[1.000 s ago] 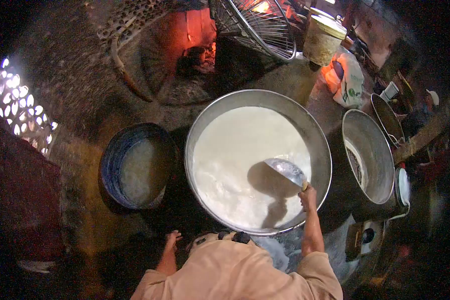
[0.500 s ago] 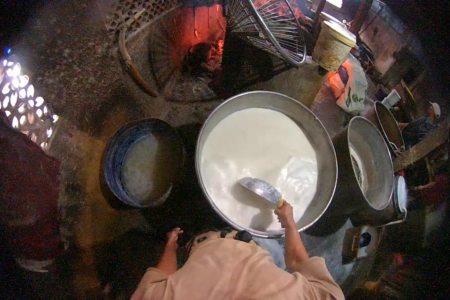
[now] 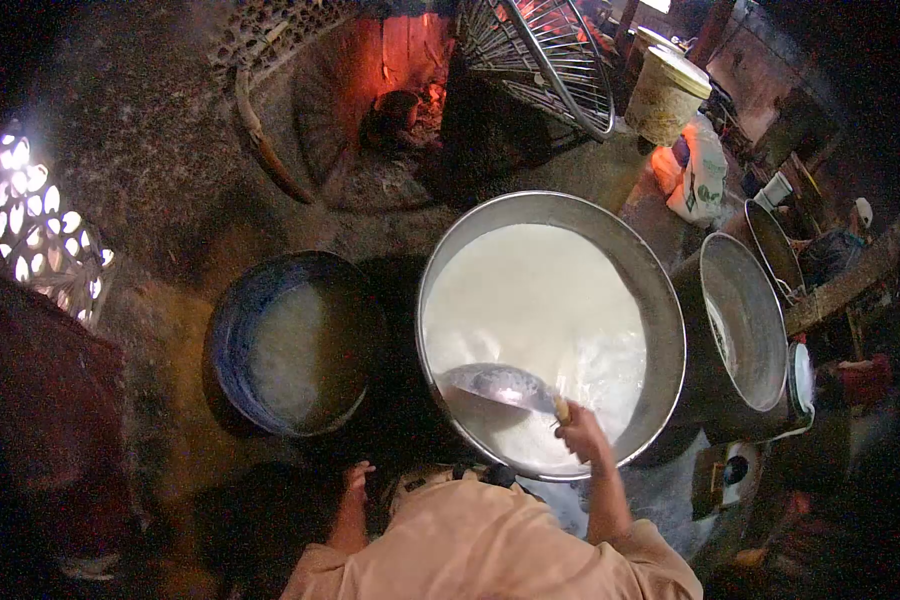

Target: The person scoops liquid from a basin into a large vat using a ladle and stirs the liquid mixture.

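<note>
My right hand is closed around the handle of a metal ladle. The ladle's bowl is at the lower left of the white liquid, close to the wall of a wide metal pan. My left hand is beside my body, below and left of the pan, and touches no object that I can see. Its fingers look slightly apart. To the left stands a round blue vessel with cloudy liquid inside.
On the right are a deep metal pot and a white-lidded container. Above are a wire basket, a stained bucket, a plastic bag and a glowing fire. Another person is at the far right.
The ladle has moved left across the white liquid to near the pan's left wall, in my right hand. The pan appears farther right in view. My left hand has barely moved.
</note>
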### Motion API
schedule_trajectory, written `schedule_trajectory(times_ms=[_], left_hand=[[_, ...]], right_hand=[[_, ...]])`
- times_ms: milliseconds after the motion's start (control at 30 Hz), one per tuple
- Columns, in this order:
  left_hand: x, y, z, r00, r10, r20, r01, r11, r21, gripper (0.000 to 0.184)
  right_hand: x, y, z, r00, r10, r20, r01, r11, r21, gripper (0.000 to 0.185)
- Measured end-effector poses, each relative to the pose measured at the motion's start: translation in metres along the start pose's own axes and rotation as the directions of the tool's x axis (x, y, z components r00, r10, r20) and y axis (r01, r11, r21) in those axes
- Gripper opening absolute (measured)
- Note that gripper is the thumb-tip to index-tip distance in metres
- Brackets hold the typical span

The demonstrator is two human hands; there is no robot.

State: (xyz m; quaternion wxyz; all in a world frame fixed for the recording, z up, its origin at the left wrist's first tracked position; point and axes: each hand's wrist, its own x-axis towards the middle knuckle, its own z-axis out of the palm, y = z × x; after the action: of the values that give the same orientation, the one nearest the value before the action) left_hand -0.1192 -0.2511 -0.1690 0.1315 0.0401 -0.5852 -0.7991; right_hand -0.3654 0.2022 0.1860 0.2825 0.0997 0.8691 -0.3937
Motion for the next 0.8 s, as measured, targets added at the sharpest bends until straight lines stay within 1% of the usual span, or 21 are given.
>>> schedule_trajectory(times_ms=[33, 100, 167, 200, 233, 267, 300, 367, 400, 433, 500, 567, 633, 667, 700, 800], left_hand=[[-0.002, 0.003, 0.000, 0.994, -0.087, -0.062, 0.083, 0.995, -0.052, 0.052], [-0.009, 0.012, 0.006, 0.949, -0.266, -0.171, 0.238, 0.957, -0.169, 0.052], [-0.010, 0.013, 0.004, 0.954, -0.243, -0.174, 0.218, 0.964, -0.151, 0.056], [-0.011, 0.014, 0.003, 0.957, -0.231, -0.176, 0.208, 0.968, -0.142, 0.057], [-0.010, 0.016, 0.001, 0.916, -0.335, -0.222, 0.318, 0.942, -0.111, 0.059], [-0.009, 0.018, -0.001, 0.820, -0.492, -0.294, 0.489, 0.868, -0.088, 0.062], [-0.007, 0.020, 0.001, 0.671, -0.639, -0.374, 0.662, 0.744, -0.083, 0.064], [-0.002, 0.024, 0.007, 0.374, -0.787, -0.491, 0.857, 0.496, -0.143, 0.068], [-0.002, 0.030, 0.013, 0.221, -0.814, -0.537, 0.904, 0.377, -0.200, 0.070], [-0.005, 0.033, 0.014, 0.228, -0.823, -0.520, 0.898, 0.384, -0.215, 0.069], [-0.012, 0.038, 0.017, 0.309, -0.815, -0.490, 0.866, 0.454, -0.209, 0.068], [-0.016, 0.042, 0.020, 0.338, -0.811, -0.478, 0.858, 0.474, -0.198, 0.066], [-0.018, 0.045, 0.022, 0.372, -0.803, -0.466, 0.850, 0.496, -0.177, 0.065], [-0.020, 0.046, 0.023, 0.396, -0.796, -0.457, 0.844, 0.512, -0.160, 0.064], [-0.019, 0.048, 0.024, 0.423, -0.787, -0.449, 0.838, 0.528, -0.137, 0.063], [-0.014, 0.052, 0.030, 0.538, -0.737, -0.409, 0.801, 0.598, -0.024, 0.061]], right_hand=[[0.002, -0.014, -0.013, 1.000, -0.006, 0.013, 0.006, 1.000, 0.001, 0.046], [0.013, -0.046, -0.038, 0.994, -0.111, 0.015, 0.112, 0.992, -0.049, 0.050], [0.033, -0.081, -0.039, 0.966, -0.232, -0.114, 0.214, 0.965, -0.149, 0.053], [0.054, -0.085, -0.034, 0.892, -0.396, -0.219, 0.337, 0.904, -0.264, 0.052], [0.084, -0.083, -0.024, 0.779, -0.552, -0.299, 0.429, 0.816, -0.388, 0.050], [0.114, -0.080, -0.015, 0.767, -0.562, -0.309, 0.415, 0.802, -0.429, 0.046], [0.132, -0.079, -0.009, 0.756, -0.572, -0.318, 0.399, 0.788, -0.469, 0.041], [0.137, -0.091, -0.006, 0.902, -0.365, -0.232, 0.270, 0.894, -0.357, 0.035], [0.137, -0.096, -0.006, 0.951, -0.254, -0.174, 0.193, 0.932, -0.306, 0.032], [0.144, -0.086, -0.004, 0.938, -0.302, -0.169, 0.223, 0.901, -0.371, 0.029], [0.156, -0.052, 0.001, 0.907, -0.395, -0.147, 0.278, 0.822, -0.498, 0.025], [0.150, -0.032, 0.000, 0.889, -0.448, -0.098, 0.307, 0.740, -0.599, 0.024], [0.141, -0.012, 0.000, 0.895, -0.437, -0.091, 0.292, 0.727, -0.621, 0.023], [0.136, -0.001, 0.000, 0.909, -0.402, -0.110, 0.263, 0.758, -0.597, 0.023], [0.129, 0.011, -0.001, 0.909, -0.401, -0.112, 0.263, 0.760, -0.594, 0.023], [0.109, 0.045, -0.006, 0.912, -0.389, -0.129, 0.243, 0.767, -0.593, 0.025]])
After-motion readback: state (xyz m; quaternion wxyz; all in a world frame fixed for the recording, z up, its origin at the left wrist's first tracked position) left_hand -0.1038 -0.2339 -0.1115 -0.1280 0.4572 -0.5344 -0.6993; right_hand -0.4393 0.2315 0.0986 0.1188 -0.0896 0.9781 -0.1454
